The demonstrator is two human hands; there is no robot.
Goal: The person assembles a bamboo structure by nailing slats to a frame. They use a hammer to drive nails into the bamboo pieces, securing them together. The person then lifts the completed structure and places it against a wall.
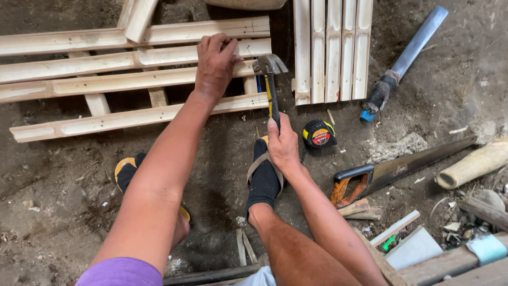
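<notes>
At slat edge [233, 100], hammer [270, 79] in right hand [283, 145]

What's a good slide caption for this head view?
Left hand steadies bamboo slats; right hand grips a claw hammer.

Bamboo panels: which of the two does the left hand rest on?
The left hand presses on the wide panel with horizontal slats, left of the hammer. The other, smaller panel has upright slats and lies untouched to the right.
</notes>
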